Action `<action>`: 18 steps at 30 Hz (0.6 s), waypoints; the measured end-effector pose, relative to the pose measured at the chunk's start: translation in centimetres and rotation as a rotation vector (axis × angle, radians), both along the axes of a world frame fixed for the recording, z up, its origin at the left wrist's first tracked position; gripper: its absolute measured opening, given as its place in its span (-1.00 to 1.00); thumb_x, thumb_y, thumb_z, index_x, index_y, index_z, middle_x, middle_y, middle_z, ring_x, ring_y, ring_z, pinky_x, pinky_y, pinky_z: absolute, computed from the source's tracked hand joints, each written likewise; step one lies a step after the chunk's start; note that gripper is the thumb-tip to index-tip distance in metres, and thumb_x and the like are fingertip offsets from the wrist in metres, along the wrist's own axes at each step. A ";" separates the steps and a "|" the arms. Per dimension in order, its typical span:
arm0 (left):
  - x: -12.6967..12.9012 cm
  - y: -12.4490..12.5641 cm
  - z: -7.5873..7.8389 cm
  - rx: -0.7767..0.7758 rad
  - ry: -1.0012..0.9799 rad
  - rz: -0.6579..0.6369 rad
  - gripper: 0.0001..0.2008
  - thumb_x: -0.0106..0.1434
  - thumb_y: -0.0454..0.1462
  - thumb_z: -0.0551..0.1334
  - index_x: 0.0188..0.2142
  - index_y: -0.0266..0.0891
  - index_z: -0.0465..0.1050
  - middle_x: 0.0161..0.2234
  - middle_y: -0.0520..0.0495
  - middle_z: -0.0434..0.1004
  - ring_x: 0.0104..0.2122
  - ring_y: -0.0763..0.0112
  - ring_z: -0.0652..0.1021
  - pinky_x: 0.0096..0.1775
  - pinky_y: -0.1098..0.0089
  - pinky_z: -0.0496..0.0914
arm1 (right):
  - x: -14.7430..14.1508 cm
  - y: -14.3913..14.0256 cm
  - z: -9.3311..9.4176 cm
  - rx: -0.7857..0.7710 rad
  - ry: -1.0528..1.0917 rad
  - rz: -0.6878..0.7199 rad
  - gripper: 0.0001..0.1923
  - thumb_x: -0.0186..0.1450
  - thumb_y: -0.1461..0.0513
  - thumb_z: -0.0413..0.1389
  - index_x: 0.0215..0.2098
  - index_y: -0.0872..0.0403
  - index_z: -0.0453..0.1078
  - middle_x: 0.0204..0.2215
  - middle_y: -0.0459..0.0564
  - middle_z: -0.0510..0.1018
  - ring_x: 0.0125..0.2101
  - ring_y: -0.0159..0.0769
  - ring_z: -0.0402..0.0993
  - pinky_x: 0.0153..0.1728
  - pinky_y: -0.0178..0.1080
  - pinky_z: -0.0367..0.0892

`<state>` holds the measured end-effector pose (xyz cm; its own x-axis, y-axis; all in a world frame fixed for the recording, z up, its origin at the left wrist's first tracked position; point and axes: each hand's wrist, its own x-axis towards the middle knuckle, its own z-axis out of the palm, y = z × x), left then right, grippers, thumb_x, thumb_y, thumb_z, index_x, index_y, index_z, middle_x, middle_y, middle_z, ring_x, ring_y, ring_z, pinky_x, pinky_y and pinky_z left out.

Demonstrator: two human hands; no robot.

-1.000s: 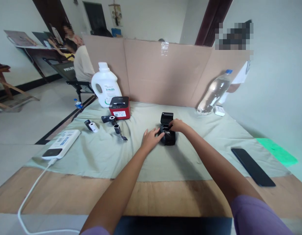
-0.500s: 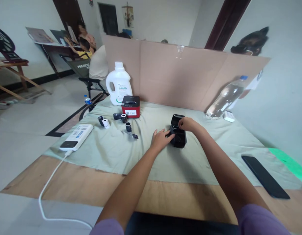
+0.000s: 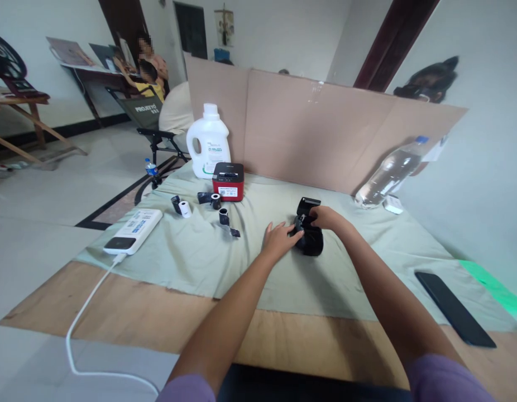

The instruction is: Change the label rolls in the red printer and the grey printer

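Note:
A small black receipt printer (image 3: 313, 242) stands on the cloth in front of me, its lid (image 3: 309, 204) raised at the back. My left hand (image 3: 279, 240) is at the printer's left side, thumb and forefinger gripping its edge while the other fingers splay out. Over the printer's opening is my right hand (image 3: 323, 217), fingers bent and pinched just below the lid; what they hold, if anything, is hidden. Left of the hands lie small black-and-white paper rolls: one (image 3: 185, 209) on its end, another (image 3: 215, 201) further back, and a third (image 3: 224, 216) with a dark loose strip.
A red-and-black printer (image 3: 228, 182) and white detergent jug (image 3: 210, 146) stand at back left. A white power bank (image 3: 134, 231) with a cable is left. A cardboard screen (image 3: 309, 134) closes the back; a tilted water bottle (image 3: 390, 173) and dark phone (image 3: 454, 308) are right.
The view has shifted slightly, moving everything a little in the picture. My right fingers have sunk slightly further into the printer's opening; my left hand keeps its place on the printer.

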<state>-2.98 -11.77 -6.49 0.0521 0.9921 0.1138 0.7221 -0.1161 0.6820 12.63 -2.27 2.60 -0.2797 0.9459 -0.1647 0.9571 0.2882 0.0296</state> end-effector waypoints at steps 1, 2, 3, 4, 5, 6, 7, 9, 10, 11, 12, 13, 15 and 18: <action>0.0 0.0 0.0 0.006 0.000 0.001 -0.43 0.39 0.13 0.04 0.17 -0.10 0.49 0.19 -0.14 0.51 0.32 0.19 0.33 0.39 0.03 -0.08 | 0.2 0.0 0.8 0.009 0.006 -0.002 -0.64 0.17 0.37 0.25 -0.06 0.08 0.57 -0.12 0.12 0.64 -0.08 -0.11 0.56 -0.13 -0.25 0.38; 0.0 0.1 -0.1 0.014 0.003 0.000 -0.45 0.40 0.12 0.04 0.16 -0.09 0.50 0.18 -0.14 0.52 0.32 0.19 0.33 0.39 0.03 -0.08 | 0.3 -0.1 1.6 0.025 0.031 -0.006 -0.66 0.19 0.37 0.24 -0.05 0.11 0.56 -0.12 0.12 0.64 -0.10 -0.12 0.56 -0.15 -0.25 0.38; 0.0 0.2 -0.2 0.024 0.007 -0.003 -0.47 0.41 0.09 0.04 0.15 -0.08 0.50 0.16 -0.13 0.54 0.32 0.20 0.34 0.39 0.03 -0.08 | 0.2 -0.2 2.6 0.047 0.090 -0.009 -0.67 0.21 0.36 0.22 -0.04 0.12 0.54 -0.13 0.13 0.63 -0.13 -0.14 0.56 -0.18 -0.25 0.38; 0.0 0.2 -0.3 0.023 0.012 -0.007 -0.49 0.42 0.08 0.04 0.15 -0.07 0.50 0.15 -0.12 0.55 0.32 0.22 0.34 0.39 0.02 -0.09 | 0.0 -0.4 3.6 0.065 0.187 -0.004 -0.69 0.24 0.33 0.20 -0.03 0.13 0.52 -0.14 0.13 0.63 -0.18 -0.17 0.56 -0.21 -0.25 0.38; 0.1 0.3 -0.4 0.013 0.016 -0.011 -0.50 0.42 0.07 0.05 0.15 -0.06 0.50 0.15 -0.12 0.55 0.32 0.22 0.33 0.39 0.02 -0.09 | -0.4 -0.6 4.6 0.074 0.318 0.008 -0.69 0.28 0.30 0.18 0.00 0.12 0.49 -0.17 0.11 0.63 -0.23 -0.20 0.55 -0.26 -0.26 0.38; 0.1 0.4 -0.5 -0.002 0.014 -0.011 -0.50 0.41 0.08 0.05 0.15 -0.06 0.50 0.15 -0.12 0.55 0.33 0.22 0.32 0.39 0.01 -0.09 | -1.2 -0.8 5.5 0.071 0.465 0.028 -0.69 0.32 0.25 0.15 0.03 0.12 0.47 -0.21 0.09 0.62 -0.28 -0.23 0.55 -0.30 -0.27 0.38; 0.2 0.4 -0.6 -0.015 0.008 -0.005 -0.49 0.41 0.10 0.06 0.15 -0.06 0.50 0.16 -0.13 0.54 0.33 0.21 0.32 0.39 0.01 -0.09 | -2.2 -1.1 6.2 0.061 0.601 0.056 -0.68 0.36 0.20 0.12 0.06 0.11 0.44 -0.24 0.06 0.62 -0.32 -0.25 0.54 -0.34 -0.28 0.37; 0.3 0.4 -0.6 -0.002 -0.016 0.020 -0.46 0.39 0.13 0.08 0.15 -0.08 0.50 0.17 -0.14 0.53 0.32 0.18 0.32 0.39 0.03 -0.09 | -5.3 -1.4 7.1 0.052 0.761 0.127 -0.67 0.40 0.14 0.08 0.07 0.10 0.42 -0.29 0.01 0.61 -0.35 -0.26 0.54 -0.36 -0.29 0.37; 0.3 0.4 -0.6 0.020 -0.028 0.028 -0.46 0.38 0.14 0.09 0.15 -0.08 0.50 0.17 -0.14 0.53 0.32 0.18 0.33 0.39 0.04 -0.09 | -7.2 -1.4 7.1 0.068 0.777 0.169 -0.68 0.39 0.14 0.09 0.05 0.10 0.43 -0.29 0.00 0.62 -0.33 -0.25 0.54 -0.34 -0.29 0.38; 0.3 0.3 -0.6 0.045 -0.038 0.033 -0.46 0.38 0.14 0.09 0.15 -0.07 0.50 0.16 -0.13 0.54 0.31 0.17 0.34 0.40 0.05 -0.08 | -9.3 -1.3 6.7 0.099 0.760 0.215 -0.71 0.36 0.17 0.13 0.00 0.11 0.45 -0.27 0.00 0.62 -0.30 -0.24 0.54 -0.29 -0.28 0.39; 0.2 0.3 -0.6 0.056 -0.041 0.031 -0.47 0.38 0.13 0.09 0.13 -0.07 0.51 0.16 -0.12 0.54 0.30 0.16 0.35 0.39 0.05 -0.07 | -11.5 -1.1 6.1 0.128 0.718 0.266 -0.75 0.31 0.22 0.18 -0.05 0.13 0.48 -0.23 0.02 0.63 -0.25 -0.23 0.55 -0.23 -0.27 0.40; 0.2 0.2 -0.6 0.058 -0.034 0.023 -0.50 0.39 0.11 0.09 0.12 -0.07 0.52 0.14 -0.11 0.55 0.29 0.15 0.36 0.39 0.04 -0.07 | -13.6 -0.9 5.3 0.137 0.659 0.323 -0.77 0.28 0.26 0.21 -0.09 0.13 0.50 -0.17 0.03 0.64 -0.19 -0.22 0.55 -0.15 -0.26 0.40; -0.1 0.1 -0.8 0.046 -0.001 -0.004 -0.57 0.40 0.01 0.10 0.10 -0.07 0.54 0.12 -0.10 0.57 0.27 0.12 0.38 0.39 0.01 -0.07 | -17.6 -0.5 3.0 0.104 0.530 0.399 -0.75 0.28 0.32 0.19 -0.06 0.11 0.51 -0.08 0.03 0.64 -0.11 -0.19 0.54 -0.08 -0.26 0.38; -0.4 0.0 -1.4 0.063 -0.031 -0.026 -0.62 0.41 -0.12 0.11 0.12 -0.09 0.51 0.14 -0.09 0.55 0.24 0.10 0.40 0.39 0.04 -0.02 | -21.6 -0.2 -0.7 0.018 0.383 0.441 -0.68 0.30 0.33 0.16 0.02 0.07 0.49 -0.01 0.03 0.63 -0.08 -0.17 0.55 -0.10 -0.28 0.38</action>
<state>-3.35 -11.76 -7.94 0.0729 0.9813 0.1781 0.6966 -0.1779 0.6950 -9.02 -2.42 1.86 -0.6838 0.7285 0.0409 0.6904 0.6641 -0.2869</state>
